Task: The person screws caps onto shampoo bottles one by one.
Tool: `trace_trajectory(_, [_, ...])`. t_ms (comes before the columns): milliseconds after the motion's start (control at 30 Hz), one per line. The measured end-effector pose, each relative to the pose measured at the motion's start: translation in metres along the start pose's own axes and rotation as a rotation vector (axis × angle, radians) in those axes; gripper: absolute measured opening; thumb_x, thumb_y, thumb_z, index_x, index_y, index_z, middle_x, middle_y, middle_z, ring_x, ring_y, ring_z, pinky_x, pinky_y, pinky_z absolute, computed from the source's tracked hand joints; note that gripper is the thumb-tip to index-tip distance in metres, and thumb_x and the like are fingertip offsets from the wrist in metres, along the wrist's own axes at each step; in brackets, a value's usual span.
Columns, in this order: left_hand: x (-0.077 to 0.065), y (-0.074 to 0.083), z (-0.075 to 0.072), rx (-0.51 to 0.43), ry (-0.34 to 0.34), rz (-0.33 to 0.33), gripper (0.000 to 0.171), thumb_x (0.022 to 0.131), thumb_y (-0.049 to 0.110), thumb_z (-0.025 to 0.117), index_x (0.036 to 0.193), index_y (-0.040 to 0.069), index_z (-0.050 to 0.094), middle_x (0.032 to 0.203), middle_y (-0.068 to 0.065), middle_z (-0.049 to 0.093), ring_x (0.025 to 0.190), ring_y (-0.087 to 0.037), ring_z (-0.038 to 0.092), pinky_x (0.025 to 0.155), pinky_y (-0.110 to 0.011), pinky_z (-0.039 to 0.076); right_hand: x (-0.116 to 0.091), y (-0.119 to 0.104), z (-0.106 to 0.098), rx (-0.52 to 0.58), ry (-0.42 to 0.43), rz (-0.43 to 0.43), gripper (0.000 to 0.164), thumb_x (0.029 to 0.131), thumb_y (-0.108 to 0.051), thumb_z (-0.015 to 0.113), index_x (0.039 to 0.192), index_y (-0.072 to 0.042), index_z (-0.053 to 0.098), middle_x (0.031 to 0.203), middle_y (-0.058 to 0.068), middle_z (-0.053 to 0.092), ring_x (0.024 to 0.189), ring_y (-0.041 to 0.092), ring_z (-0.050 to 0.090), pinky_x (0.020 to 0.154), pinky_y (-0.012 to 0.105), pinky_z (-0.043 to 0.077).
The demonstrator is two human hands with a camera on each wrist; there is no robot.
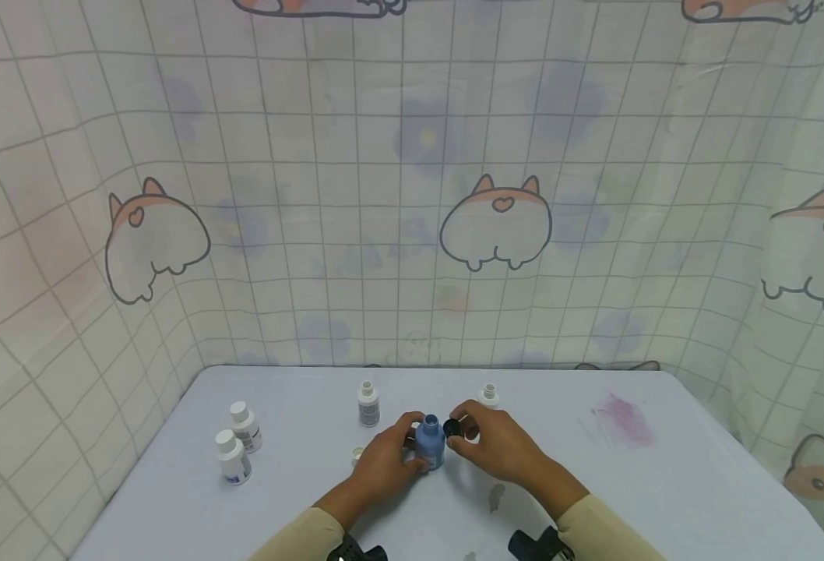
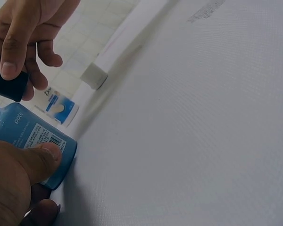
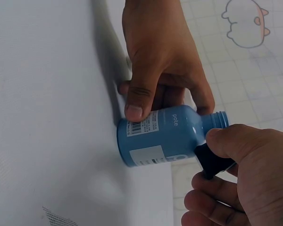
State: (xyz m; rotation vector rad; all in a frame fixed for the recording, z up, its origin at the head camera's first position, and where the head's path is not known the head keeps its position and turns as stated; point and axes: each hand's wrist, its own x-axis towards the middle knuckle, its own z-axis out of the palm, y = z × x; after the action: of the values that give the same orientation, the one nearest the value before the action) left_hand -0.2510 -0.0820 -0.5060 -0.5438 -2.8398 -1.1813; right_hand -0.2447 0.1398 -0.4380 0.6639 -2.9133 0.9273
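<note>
A blue bottle [image 1: 430,446] stands upright on the table, its threaded neck bare. My left hand [image 1: 386,461] grips its body from the left, with the thumb pressing near the barcode label in the left wrist view. Just right of the bottle's neck, my right hand [image 1: 498,442] pinches a black cap [image 3: 212,161] between thumb and fingers. The cap is off the neck and close beside it. In the right wrist view the word "pote" shows on the bottle. Part of a small white object [image 1: 357,453] shows behind my left hand.
Two white bottles with white caps [image 1: 233,460] [image 1: 245,427] stand at the table's left. Farther back stands a white bottle [image 1: 367,405] with a bare neck. Another white bottle [image 1: 488,395] is partly behind my right hand. A pink stain [image 1: 624,421] marks the table's right.
</note>
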Motion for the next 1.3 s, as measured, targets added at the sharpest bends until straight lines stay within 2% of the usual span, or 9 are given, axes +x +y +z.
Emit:
trace_trajectory(400, [0.0004,-0.0001,-0.0017,0.017,0.009,0.014,0.07,0.085,0.017,0.085,0.144,0.021,0.048,0.124,-0.007,0.07,0.114,-0.025,0.067,0.097,-0.051,0.051,0.0077,-0.0025,0.0013,-0.012,0.004,-0.011,0.034,0.091,-0.03,0.08,0.119,-0.016,0.065,0.096,-0.005,0.07,0.091,0.017,0.067,0.077,0.039,0.056])
trace_trajectory(733, [0.0004,-0.0009,-0.001,0.007,-0.006,-0.012,0.072,0.084,0.019,0.086,0.145,0.021,0.048,0.124,-0.007,0.07,0.115,-0.025,0.066,0.099,-0.053,0.05,0.0096,-0.0021,0.0016,-0.014,0.013,-0.014,0.033,0.091,-0.029,0.079,0.119,-0.015,0.067,0.094,-0.007,0.067,0.09,0.016,0.065,0.076,0.037,0.054])
trace_trajectory(1033, [0.0006,0.0008,-0.0029,0.005,0.001,0.002,0.071,0.084,0.018,0.086,0.144,0.021,0.049,0.123,-0.008,0.07,0.114,-0.025,0.067,0.098,-0.052,0.051,0.008,-0.0043,-0.0003,0.004,0.052,-0.008,0.029,0.092,-0.027,0.079,0.116,-0.014,0.069,0.094,-0.008,0.064,0.093,0.019,0.062,0.075,0.035,0.051])
trace_trajectory(1300, [-0.0007,0.0015,-0.0027,0.003,-0.01,-0.015,0.071,0.084,0.019,0.085,0.144,0.021,0.048,0.124,-0.008,0.07,0.115,-0.026,0.066,0.1,-0.054,0.05,0.0082,-0.005,0.0006,0.01,0.085,-0.012,0.029,0.092,-0.028,0.079,0.116,-0.014,0.07,0.094,-0.009,0.063,0.091,0.02,0.062,0.069,0.03,0.05])
